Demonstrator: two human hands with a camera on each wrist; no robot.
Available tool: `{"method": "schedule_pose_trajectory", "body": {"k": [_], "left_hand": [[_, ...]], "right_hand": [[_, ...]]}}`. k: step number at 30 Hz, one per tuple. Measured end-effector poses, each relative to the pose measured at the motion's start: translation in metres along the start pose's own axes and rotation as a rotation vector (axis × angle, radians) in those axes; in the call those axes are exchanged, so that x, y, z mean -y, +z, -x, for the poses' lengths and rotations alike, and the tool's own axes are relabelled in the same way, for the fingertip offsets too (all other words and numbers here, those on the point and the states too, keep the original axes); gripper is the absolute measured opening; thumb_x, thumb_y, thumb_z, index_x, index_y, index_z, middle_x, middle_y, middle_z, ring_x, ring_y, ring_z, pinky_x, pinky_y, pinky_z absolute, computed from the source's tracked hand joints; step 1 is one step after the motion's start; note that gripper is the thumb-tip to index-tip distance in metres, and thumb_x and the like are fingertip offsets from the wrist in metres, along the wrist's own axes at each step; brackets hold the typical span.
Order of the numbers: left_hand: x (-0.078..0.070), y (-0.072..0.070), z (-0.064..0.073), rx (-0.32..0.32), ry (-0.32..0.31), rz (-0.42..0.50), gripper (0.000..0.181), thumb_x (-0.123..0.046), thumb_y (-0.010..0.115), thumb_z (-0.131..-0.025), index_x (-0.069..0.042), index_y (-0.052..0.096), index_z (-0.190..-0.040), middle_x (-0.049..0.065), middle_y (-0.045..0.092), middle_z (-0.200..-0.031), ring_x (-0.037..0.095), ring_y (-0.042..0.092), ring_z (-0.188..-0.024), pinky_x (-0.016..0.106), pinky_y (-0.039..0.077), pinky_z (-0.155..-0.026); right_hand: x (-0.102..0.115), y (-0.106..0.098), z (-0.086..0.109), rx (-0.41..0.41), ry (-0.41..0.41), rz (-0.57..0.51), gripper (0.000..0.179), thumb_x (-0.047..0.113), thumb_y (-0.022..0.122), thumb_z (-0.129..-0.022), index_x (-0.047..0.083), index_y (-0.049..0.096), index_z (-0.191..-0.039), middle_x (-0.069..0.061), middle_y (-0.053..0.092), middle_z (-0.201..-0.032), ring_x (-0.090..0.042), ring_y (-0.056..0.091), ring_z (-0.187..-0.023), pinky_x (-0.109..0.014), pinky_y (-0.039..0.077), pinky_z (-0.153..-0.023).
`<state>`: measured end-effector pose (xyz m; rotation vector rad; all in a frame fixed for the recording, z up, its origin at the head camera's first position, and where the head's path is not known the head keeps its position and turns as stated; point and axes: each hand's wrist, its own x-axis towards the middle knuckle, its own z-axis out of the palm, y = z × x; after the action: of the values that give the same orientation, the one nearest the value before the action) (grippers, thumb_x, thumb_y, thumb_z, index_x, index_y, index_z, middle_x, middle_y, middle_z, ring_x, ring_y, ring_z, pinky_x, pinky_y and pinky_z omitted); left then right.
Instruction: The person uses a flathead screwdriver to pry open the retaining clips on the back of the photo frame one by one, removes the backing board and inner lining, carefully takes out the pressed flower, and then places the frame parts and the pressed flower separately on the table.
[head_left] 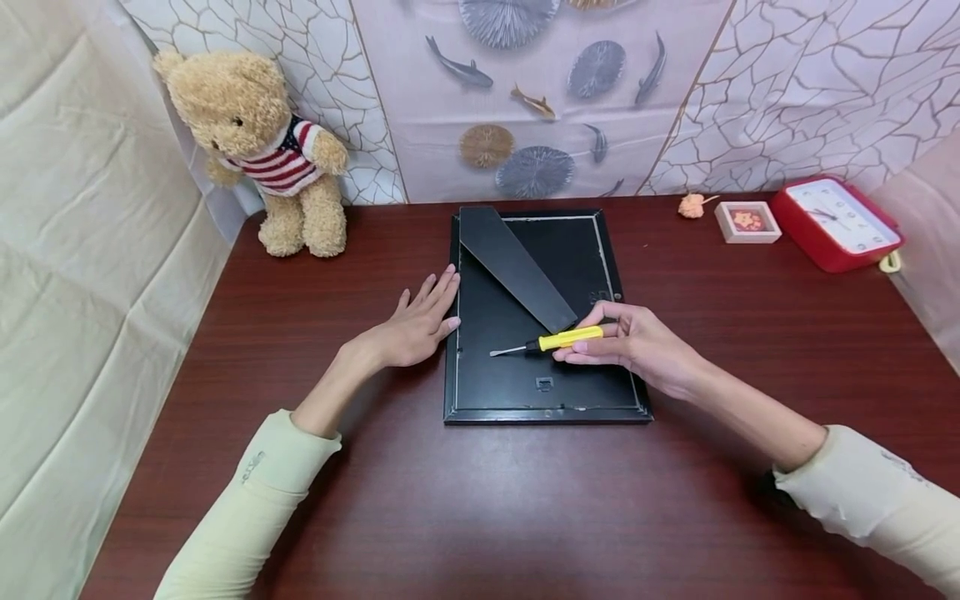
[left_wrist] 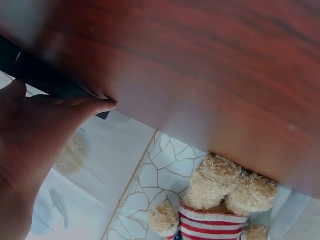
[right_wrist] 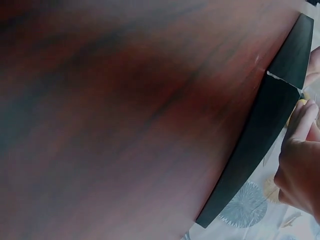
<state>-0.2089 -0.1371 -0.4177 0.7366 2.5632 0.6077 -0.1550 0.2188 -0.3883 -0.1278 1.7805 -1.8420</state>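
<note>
A black picture frame (head_left: 510, 383) lies back side up on the dark wooden table, its stand leg (head_left: 517, 271) slanting across the upper half. My right hand (head_left: 637, 346) grips a yellow-handled screwdriver (head_left: 570, 337) over the frame's right part, the flat metal tip pointing left above the backing board. With fingers spread, my left hand (head_left: 416, 325) touches the frame's left edge. In the left wrist view, the left hand (left_wrist: 40, 135) lies along the dark side of the frame. Only part of the right hand (right_wrist: 300, 150) shows in the right wrist view, beside the frame's edge (right_wrist: 255, 125).
A teddy bear (head_left: 277, 158) in a striped sweater stands at the back left. Toward the back right are a small peach pompom (head_left: 692, 207), a small pink box (head_left: 747, 222) and a red clock (head_left: 840, 222). Patterned cloth (head_left: 525, 100) hangs behind the table.
</note>
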Motion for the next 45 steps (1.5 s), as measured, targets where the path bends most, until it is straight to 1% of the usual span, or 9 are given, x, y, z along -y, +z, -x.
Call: {"method": "schedule_pose_trajectory", "body": {"k": [6,13,21,26,30,34,37,40,45], "left_hand": [[-0.008,-0.005,0.002,0.028,-0.017,-0.004,0.073,-0.031,0.035,-0.121,-0.005,-0.007,-0.175,0.009,-0.02,-0.184,0.038,-0.013,-0.171,0.071,-0.006,-0.132],[-0.005,-0.004,-0.001,0.029,0.007,-0.02,0.074,-0.029,0.035,-0.121,-0.001,-0.008,-0.174,0.013,-0.021,-0.183,0.029,-0.013,-0.172,0.065,-0.012,-0.133],[-0.005,-0.001,-0.004,0.026,0.025,-0.028,0.074,-0.026,0.036,-0.12,0.002,-0.007,-0.173,0.016,-0.021,-0.183,0.03,-0.015,-0.171,0.058,-0.009,-0.136],[-0.009,-0.003,-0.002,0.028,0.029,-0.03,0.074,-0.025,0.037,-0.12,0.004,-0.006,-0.173,0.018,-0.02,-0.183,0.03,-0.015,-0.171,0.055,-0.006,-0.137],[-0.008,-0.004,-0.002,0.029,0.044,0.017,0.073,-0.024,0.036,-0.12,0.004,-0.006,-0.173,0.018,-0.021,-0.182,0.03,-0.014,-0.171,0.054,-0.003,-0.138],[0.003,0.001,-0.007,0.02,0.068,0.067,0.075,-0.025,0.037,-0.12,0.003,-0.008,-0.173,0.016,-0.024,-0.182,0.03,-0.011,-0.172,0.054,0.003,-0.138],[0.01,0.006,-0.012,0.009,0.072,0.067,0.075,-0.026,0.037,-0.12,0.001,-0.008,-0.173,0.014,-0.025,-0.182,0.029,-0.009,-0.172,0.052,0.006,-0.138],[0.01,0.007,-0.012,0.008,0.061,0.07,0.074,-0.026,0.036,-0.12,0.0,-0.008,-0.174,0.013,-0.025,-0.182,0.027,-0.008,-0.172,0.052,0.007,-0.138],[0.01,0.008,-0.013,0.01,0.056,0.054,0.075,-0.027,0.037,-0.12,0.0,-0.007,-0.174,0.013,-0.025,-0.182,0.029,-0.008,-0.172,0.056,0.006,-0.138]], "right_hand": [[-0.001,0.006,-0.004,-0.013,0.011,0.039,0.023,-0.008,0.067,-0.104,-0.008,0.056,-0.124,-0.024,0.078,-0.127,-0.025,0.083,-0.108,-0.036,0.062,-0.098],[0.001,0.016,-0.011,-0.004,-0.013,0.093,0.023,-0.008,0.067,-0.104,-0.009,0.055,-0.124,-0.025,0.079,-0.124,-0.026,0.083,-0.106,-0.035,0.063,-0.096],[0.004,0.028,-0.018,0.009,-0.024,0.14,0.023,-0.005,0.068,-0.104,-0.007,0.057,-0.124,-0.024,0.08,-0.121,-0.027,0.083,-0.105,-0.033,0.063,-0.094],[0.006,0.032,-0.019,0.013,-0.032,0.141,0.022,-0.006,0.068,-0.105,-0.009,0.056,-0.123,-0.026,0.08,-0.12,-0.03,0.083,-0.106,-0.035,0.063,-0.094],[0.007,0.033,-0.019,0.02,-0.045,0.158,0.021,-0.006,0.068,-0.104,-0.009,0.056,-0.121,-0.027,0.08,-0.12,-0.031,0.083,-0.105,-0.036,0.063,-0.094],[0.007,0.032,-0.019,0.033,-0.058,0.168,0.021,-0.006,0.069,-0.104,-0.01,0.056,-0.121,-0.028,0.079,-0.12,-0.031,0.083,-0.105,-0.035,0.063,-0.094],[0.008,0.032,-0.02,0.041,-0.066,0.165,0.02,-0.007,0.068,-0.104,-0.01,0.056,-0.12,-0.029,0.079,-0.12,-0.032,0.083,-0.105,-0.036,0.063,-0.094],[0.009,0.031,-0.024,0.047,-0.064,0.156,0.018,-0.009,0.067,-0.103,-0.011,0.057,-0.118,-0.03,0.079,-0.118,-0.033,0.083,-0.104,-0.038,0.064,-0.094],[0.012,0.029,-0.029,0.064,-0.05,0.153,0.016,-0.011,0.066,-0.103,-0.012,0.057,-0.117,-0.033,0.078,-0.119,-0.03,0.084,-0.102,-0.039,0.064,-0.093]]}}
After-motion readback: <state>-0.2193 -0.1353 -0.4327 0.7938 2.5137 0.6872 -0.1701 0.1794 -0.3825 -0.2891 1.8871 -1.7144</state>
